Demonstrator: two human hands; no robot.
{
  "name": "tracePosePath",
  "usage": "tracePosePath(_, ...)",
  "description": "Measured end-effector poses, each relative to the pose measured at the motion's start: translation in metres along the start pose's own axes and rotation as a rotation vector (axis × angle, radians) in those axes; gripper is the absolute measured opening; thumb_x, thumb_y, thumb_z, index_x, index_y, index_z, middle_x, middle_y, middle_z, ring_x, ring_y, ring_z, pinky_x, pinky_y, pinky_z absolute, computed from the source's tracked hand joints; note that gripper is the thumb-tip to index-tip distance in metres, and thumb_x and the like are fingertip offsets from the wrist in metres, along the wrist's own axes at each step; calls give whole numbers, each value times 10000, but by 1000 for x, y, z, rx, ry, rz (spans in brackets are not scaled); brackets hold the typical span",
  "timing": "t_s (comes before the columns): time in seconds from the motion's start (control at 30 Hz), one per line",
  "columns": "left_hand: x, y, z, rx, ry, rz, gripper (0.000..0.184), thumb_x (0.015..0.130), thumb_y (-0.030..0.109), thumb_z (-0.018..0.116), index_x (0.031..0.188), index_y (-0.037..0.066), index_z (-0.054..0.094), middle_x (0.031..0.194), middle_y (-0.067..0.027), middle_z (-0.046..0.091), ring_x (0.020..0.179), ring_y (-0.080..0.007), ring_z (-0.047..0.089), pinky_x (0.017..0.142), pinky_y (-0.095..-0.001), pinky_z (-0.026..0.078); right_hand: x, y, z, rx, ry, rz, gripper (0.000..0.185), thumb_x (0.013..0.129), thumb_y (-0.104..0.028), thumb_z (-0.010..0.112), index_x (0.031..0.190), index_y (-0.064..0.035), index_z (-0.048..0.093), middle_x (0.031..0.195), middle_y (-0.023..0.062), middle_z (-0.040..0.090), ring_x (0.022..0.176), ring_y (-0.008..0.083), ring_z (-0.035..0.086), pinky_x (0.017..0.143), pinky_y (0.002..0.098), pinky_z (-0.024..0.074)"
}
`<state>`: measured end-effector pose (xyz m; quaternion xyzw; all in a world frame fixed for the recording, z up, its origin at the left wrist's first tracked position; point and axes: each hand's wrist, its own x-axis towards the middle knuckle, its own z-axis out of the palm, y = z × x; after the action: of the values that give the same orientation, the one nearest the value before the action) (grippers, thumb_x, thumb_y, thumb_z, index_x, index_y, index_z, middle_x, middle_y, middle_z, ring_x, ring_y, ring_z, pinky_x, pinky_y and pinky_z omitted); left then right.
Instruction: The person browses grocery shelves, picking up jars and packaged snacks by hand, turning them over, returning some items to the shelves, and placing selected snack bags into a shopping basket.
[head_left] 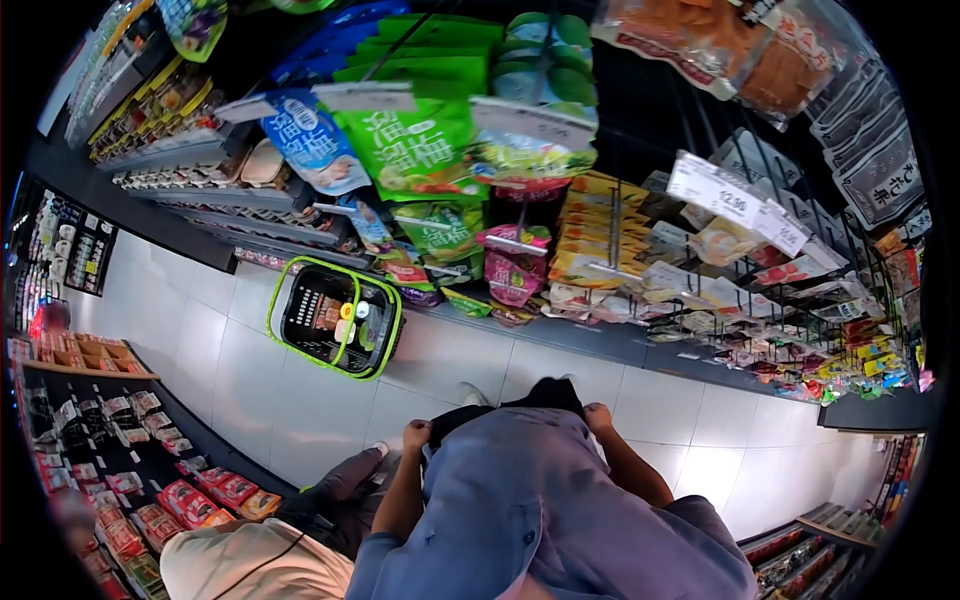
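My left hand [417,434] is low at my left side, fingers curled closed, beside dark cloth at the edge of my blue-grey shirt [520,480]. On the other side, my right hand [598,417] is also curled closed near the shirt and black cloth [552,396]. Whether either hand grips anything is too small to tell. Ahead and to the left, apart from both hands, a black shopping basket with a bright green rim [391,345] stands on the floor. Several small items lie inside it, among them a bottle with a yellow-orange top [347,311].
Hanging racks ahead carry green snack bags [425,150], blue bags [312,140], yellow packets [600,235] and price tags [725,195]. Another person in a light top [250,560] is close on my left. Shelves of red packets [190,500] line the left; pale floor tiles [450,370] run between.
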<state>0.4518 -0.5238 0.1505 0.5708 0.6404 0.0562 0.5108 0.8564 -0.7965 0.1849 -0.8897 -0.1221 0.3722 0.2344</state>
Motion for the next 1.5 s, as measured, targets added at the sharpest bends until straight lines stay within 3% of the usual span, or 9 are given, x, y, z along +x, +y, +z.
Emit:
tracePosePath(0.2, 14, -16, -49, 218, -171, 0, 316, 798, 312, 673, 945, 35, 704, 862, -150, 718, 860, -275, 697, 787, -348, 533, 7, -59, 62, -11, 166, -243, 250, 875, -243, 547, 929, -73, 723, 955, 177, 694, 912, 344, 661, 822, 405, 516)
tracePosePath(0.43, 37, -26, -88, -88, -95, -140, 256, 828, 252, 630, 875, 4, 668, 750, -138, 700, 649, -220, 693, 686, -330, 537, 9, -121, 87, -82, -116, -224, 242, 827, -187, 538, 867, -50, 732, 930, 157, 703, 893, 296, 680, 836, 374, 525)
tracePosePath(0.53, 44, -33, -97, -94, -117, -164, 269, 820, 257, 639, 877, -3, 675, 774, -149, 702, 749, -252, 697, 714, -337, 527, 21, -142, 108, -282, -78, -373, 249, 848, -170, 520, 872, -26, 722, 870, 153, 713, 784, 266, 703, 730, 363, 561)
tracePosePath(0.63, 59, -46, -112, 47, -179, -42, 302, 812, 292, 662, 915, 11, 695, 856, -188, 708, 868, -304, 693, 778, -377, 525, 31, -191, 127, 31, -311, 40, 237, 896, -133, 479, 930, -5, 676, 765, 130, 713, 575, 208, 682, 480, 318, 546)
tracePosePath(0.8, 75, -15, -188, 139, -91, -145, 321, 813, 301, 666, 958, 17, 697, 906, -201, 704, 919, -320, 686, 810, -386, 526, 87, -253, 189, -96, -531, 182, 194, 858, -175, 564, 913, -32, 683, 824, 106, 716, 621, 197, 681, 538, 347, 562)
tracePosePath(0.93, 108, -21, -240, 51, 76, -156, 296, 828, 303, 659, 934, 28, 693, 885, -185, 706, 888, -315, 687, 803, -390, 526, 111, -353, 231, -353, -480, -291, 211, 843, -163, 547, 773, -35, 699, 708, 112, 691, 561, 193, 667, 503, 347, 550)
tracePosePath(1.2, 113, 31, -268, 155, 190, -101, 202, 793, 227, 656, 883, 52, 700, 845, -171, 693, 840, -326, 661, 790, -408, 516, 114, -484, 317, -133, -535, -457, 221, 901, -198, 537, 950, -25, 665, 804, 106, 698, 621, 172, 678, 506, 289, 527)
tracePosePath(1.43, 129, 36, -286, 97, 271, -142, 168, 789, 234, 659, 855, 85, 698, 906, -152, 663, 874, -319, 641, 800, -418, 511, 82, -460, 338, -321, -628, -272, 209, 889, -184, 542, 972, -36, 665, 842, 93, 706, 694, 158, 686, 577, 295, 539)
tracePosePath(1.5, 133, 30, -298, 106, 225, -140, 185, 802, 253, 650, 872, 88, 698, 904, -142, 677, 864, -315, 655, 782, -414, 518, 83, -442, 349, -541, -527, -535, 199, 883, -174, 535, 960, -49, 670, 848, 87, 705, 699, 157, 682, 612, 295, 542)
